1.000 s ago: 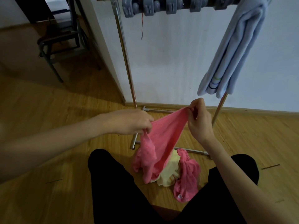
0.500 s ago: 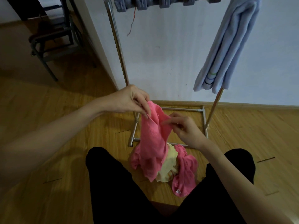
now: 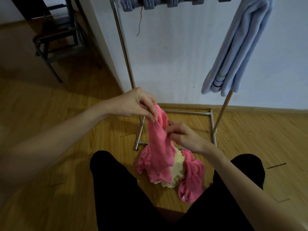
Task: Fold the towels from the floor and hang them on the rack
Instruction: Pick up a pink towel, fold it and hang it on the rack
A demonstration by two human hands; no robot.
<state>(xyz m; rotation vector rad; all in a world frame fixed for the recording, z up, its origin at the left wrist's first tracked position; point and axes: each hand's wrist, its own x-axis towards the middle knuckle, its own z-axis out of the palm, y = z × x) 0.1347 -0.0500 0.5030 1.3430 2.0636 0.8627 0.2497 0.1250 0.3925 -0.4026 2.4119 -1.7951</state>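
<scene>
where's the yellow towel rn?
Head view, low centre: the yellow towel lies on the floor between the person's knees, under the hanging pink towel, beside another pink one.

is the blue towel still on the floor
No, the blue towel hangs folded over the rack.

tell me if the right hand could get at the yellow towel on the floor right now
Probably not right away: the right hand is pinching the pink towel, which hangs over the yellow towel and covers much of it.
</scene>
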